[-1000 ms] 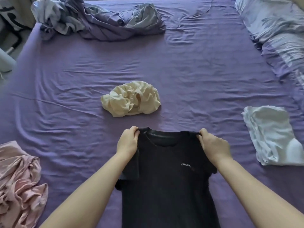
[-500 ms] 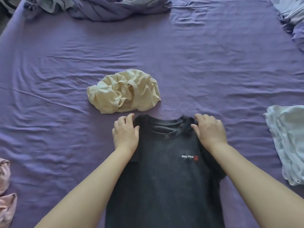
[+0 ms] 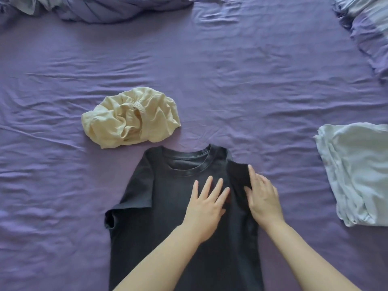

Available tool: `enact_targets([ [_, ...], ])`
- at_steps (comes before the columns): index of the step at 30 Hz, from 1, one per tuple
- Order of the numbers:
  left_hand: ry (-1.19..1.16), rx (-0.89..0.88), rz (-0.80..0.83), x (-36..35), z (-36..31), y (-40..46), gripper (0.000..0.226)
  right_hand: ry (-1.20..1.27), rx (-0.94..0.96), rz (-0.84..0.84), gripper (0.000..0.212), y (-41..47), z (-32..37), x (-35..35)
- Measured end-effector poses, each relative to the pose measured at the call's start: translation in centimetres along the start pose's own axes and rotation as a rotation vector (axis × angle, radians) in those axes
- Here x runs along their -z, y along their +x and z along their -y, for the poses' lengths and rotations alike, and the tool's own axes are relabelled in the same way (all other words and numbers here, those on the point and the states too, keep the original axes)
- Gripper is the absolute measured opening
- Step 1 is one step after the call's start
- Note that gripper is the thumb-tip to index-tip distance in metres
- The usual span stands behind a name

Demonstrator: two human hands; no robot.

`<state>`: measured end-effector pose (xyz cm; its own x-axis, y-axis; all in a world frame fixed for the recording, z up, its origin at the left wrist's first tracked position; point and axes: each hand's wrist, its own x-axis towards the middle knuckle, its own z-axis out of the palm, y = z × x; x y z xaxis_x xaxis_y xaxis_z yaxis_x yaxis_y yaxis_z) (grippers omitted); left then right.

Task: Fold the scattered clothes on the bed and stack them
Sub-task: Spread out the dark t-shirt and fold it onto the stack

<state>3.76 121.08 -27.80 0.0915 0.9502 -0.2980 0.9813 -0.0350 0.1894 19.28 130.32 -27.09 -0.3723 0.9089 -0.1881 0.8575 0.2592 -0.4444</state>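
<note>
single head-worn view, looking forward and steeply down, close over purple bed (image 3: 252,80)

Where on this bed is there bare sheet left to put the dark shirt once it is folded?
A wide bare stretch of purple sheet lies between the cream garment and the pale blue folded pile. More lies left of the dark T-shirt. Crowded: the far edge, with bunched bedding, and the shirt, under the left hand and right hand.

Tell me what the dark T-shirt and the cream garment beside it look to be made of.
Dark T-shirt: likely cotton jersey, matte and slightly faded, with a ribbed collar band. Cream garment: seemingly a soft, textured knit, matte; it bunches in loose, rounded folds and shows a ribbed band. Exact fibre can't be told.
</note>
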Motion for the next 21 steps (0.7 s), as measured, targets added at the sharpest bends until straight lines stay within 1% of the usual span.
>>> enact_targets([
  [2, 0.019, 0.028, 0.033, 0.2, -0.1, 1.3, 0.065, 0.035, -0.022, 0.037, 0.067, 0.6, -0.2, 0.2],
  [5, 0.053, 0.04, 0.057, 0.3, 0.3, 2.5, 0.074, 0.371, -0.175, 0.11, 0.076, 1.7, -0.1, 0.7],
  [6, 0.063, 0.041, 0.058, 0.4, 0.5, 2.8, 0.077, 0.461, -0.201, 0.131, 0.074, 2.0, -0.2, 0.9],
  [7, 0.067, 0.042, 0.061, 0.5, 0.7, 3.1, 0.08, 0.509, -0.197, 0.148, 0.066, 2.2, -0.4, 1.1],
  [9, 0.059, 0.046, 0.062, 0.8, 0.9, 3.8, 0.084, 0.483, -0.15, 0.135, 0.033, 2.2, -0.9, 1.4],
  [10, 0.056, 0.048, 0.058, 1.1, 0.9, 4.1, 0.086, 0.489, -0.149, 0.107, 0.021, 2.1, -1.2, 1.6],
  [12, 0.054, 0.044, 0.043, 1.5, 0.6, 4.9, 0.087, 0.577, -0.178, 0.029, 0.015, 1.9, -1.7, 1.9],
  [14, 0.052, 0.035, 0.026, 1.7, 0.0, 5.6, 0.087, 0.708, -0.225, -0.017, 0.016, 1.9, -2.0, 2.4],
  [16, 0.056, 0.025, 0.021, 1.6, -0.6, 6.2, 0.088, 0.793, -0.266, -0.01, 0.021, 2.1, -2.3, 2.7],
  [19, 0.051, 0.057, 0.04, 1.2, -1.1, 6.7, 0.089, 0.724, -0.261, -0.037, 0.028, 2.1, -2.7, 3.0],
  [21, 0.049, 0.106, 0.062, 0.8, -1.2, 6.9, 0.09, 0.612, -0.232, -0.08, 0.041, 2.0, -3.1, 3.0],
])
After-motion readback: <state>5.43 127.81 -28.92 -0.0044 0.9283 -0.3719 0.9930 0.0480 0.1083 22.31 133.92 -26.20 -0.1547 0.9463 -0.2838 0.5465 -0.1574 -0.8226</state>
